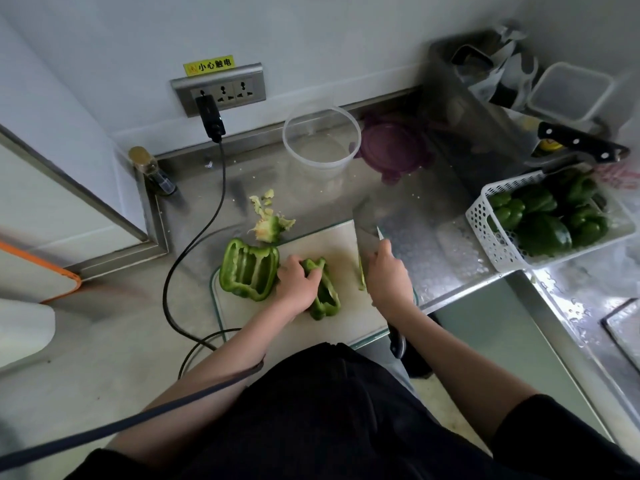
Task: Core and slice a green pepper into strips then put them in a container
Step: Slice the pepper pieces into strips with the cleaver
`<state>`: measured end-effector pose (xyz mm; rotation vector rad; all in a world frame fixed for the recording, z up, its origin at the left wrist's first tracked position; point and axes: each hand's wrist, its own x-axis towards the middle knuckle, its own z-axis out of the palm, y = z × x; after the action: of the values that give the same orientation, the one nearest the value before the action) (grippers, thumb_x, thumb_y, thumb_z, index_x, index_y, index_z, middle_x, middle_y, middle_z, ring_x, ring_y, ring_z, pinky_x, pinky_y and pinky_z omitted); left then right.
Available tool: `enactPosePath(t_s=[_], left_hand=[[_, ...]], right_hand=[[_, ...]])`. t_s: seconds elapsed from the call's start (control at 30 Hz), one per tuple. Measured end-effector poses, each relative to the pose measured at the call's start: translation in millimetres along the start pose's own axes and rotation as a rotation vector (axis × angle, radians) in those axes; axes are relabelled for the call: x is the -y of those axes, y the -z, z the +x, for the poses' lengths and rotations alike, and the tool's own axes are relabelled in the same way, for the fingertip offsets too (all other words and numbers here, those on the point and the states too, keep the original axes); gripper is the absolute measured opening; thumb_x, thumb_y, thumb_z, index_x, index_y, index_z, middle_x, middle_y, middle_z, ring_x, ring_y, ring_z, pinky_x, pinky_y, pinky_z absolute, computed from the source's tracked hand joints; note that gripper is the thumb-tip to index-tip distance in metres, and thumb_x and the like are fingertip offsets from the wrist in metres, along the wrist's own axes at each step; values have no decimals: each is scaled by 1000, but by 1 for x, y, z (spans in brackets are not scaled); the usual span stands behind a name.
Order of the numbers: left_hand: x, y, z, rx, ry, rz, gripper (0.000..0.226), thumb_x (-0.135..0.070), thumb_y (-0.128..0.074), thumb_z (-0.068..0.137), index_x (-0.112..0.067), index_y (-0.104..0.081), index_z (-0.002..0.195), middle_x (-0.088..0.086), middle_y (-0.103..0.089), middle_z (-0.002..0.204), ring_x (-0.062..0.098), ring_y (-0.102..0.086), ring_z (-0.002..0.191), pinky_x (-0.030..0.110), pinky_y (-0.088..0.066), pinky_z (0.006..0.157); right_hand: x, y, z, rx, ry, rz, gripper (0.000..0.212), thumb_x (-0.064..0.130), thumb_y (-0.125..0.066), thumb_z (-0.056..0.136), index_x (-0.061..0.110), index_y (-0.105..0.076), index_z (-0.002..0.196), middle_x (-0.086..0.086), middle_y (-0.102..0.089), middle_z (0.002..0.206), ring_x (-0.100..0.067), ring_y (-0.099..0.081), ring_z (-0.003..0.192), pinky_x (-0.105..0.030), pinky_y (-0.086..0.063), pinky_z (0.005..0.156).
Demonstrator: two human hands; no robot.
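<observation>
A green pepper piece [325, 296] lies on the white cutting board [332, 240], and my left hand [294, 282] holds it down with fingers curled over its top. My right hand [386, 277] grips a knife [369, 240] whose wide blade stands on the board just right of that piece; a thin green strip [362, 277] lies against the blade. A larger opened pepper half [249, 268] rests inside-up at the board's left edge. The cut-out core [268, 228] and scraps lie on the counter behind the board. A clear round container [322, 138] stands behind.
A purple lid [394, 147] lies right of the container. A white perforated basket [491, 233] with several whole green peppers sits at the right. A second black-handled knife [581, 143] lies behind it. A black cable [197, 244] runs from the wall socket down the left.
</observation>
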<state>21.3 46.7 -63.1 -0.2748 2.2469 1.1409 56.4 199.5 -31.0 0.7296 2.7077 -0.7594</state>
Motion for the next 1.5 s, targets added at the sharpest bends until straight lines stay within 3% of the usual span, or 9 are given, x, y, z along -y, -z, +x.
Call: enactPosePath(t_s=[0.1,0.37,0.47,0.67,0.87,0.97,1.13,1.3,1.5], left_hand=[[-7,-5,2,-18,40,51,48,-39,-47,94,-10,-34,130,17,-42,130,29,-52,103,39,-49,89],[-8,-4,3,13,88,12,48,-41,-45,94,-12,-32,130,17,-40,130,31,-50,105,41,-48,92],[-6,-3,4,49,112,-76,45,-41,-46,92,-17,-33,128,16,-39,128,31,-51,101,47,-51,89],[-8,-5,3,18,100,-44,44,-39,-45,93,-16,-34,129,15,-40,128,26,-47,96,35,-46,81],[-10,-6,3,25,134,-89,44,-37,-44,94,-16,-33,131,15,-37,131,28,-46,95,43,-49,90],[-9,-6,4,49,151,-92,44,-37,-42,95,-16,-32,132,16,-36,134,28,-45,97,46,-48,93],[-10,-6,6,60,162,-80,46,-39,-41,95,-13,-32,132,17,-35,134,29,-45,97,49,-48,92],[-10,-5,8,93,156,-84,48,-39,-42,95,-15,-30,135,15,-33,135,29,-45,100,51,-48,92],[-10,-3,5,96,125,-94,47,-35,-43,96,-17,-30,137,14,-32,134,24,-42,97,42,-47,92]], right_hand=[[6,8,-6,-7,19,85,9,22,-26,101,22,-30,108,-11,-57,81,-32,-60,63,-51,-55,49],[11,-20,-28,108,53,-3,25,30,-27,103,11,-32,118,-18,-61,87,-38,-61,72,-53,-55,62],[11,-24,-32,117,59,5,19,30,-27,103,13,-33,109,-15,-60,83,-38,-61,71,-53,-55,61],[10,-30,-40,116,79,12,15,26,-29,104,12,-34,104,-6,-51,75,-30,-52,63,-41,-47,56],[7,-38,-44,99,85,-3,13,24,-30,103,16,-27,94,-8,-52,74,-31,-51,62,-40,-45,55],[6,-44,-43,121,66,-53,4,17,-32,103,14,-30,103,-9,-54,75,-30,-54,62,-41,-49,55],[8,-54,-42,152,51,-124,29,5,-37,99,16,-26,123,-11,-60,82,-29,-60,66,-40,-50,55],[6,-53,-39,157,47,-138,28,4,-37,99,15,-26,123,-7,-54,75,-27,-56,62,-37,-45,52],[14,-54,-34,174,44,-164,36,3,-38,98,14,-24,129,-2,-47,72,-26,-53,65,-36,-43,54]])
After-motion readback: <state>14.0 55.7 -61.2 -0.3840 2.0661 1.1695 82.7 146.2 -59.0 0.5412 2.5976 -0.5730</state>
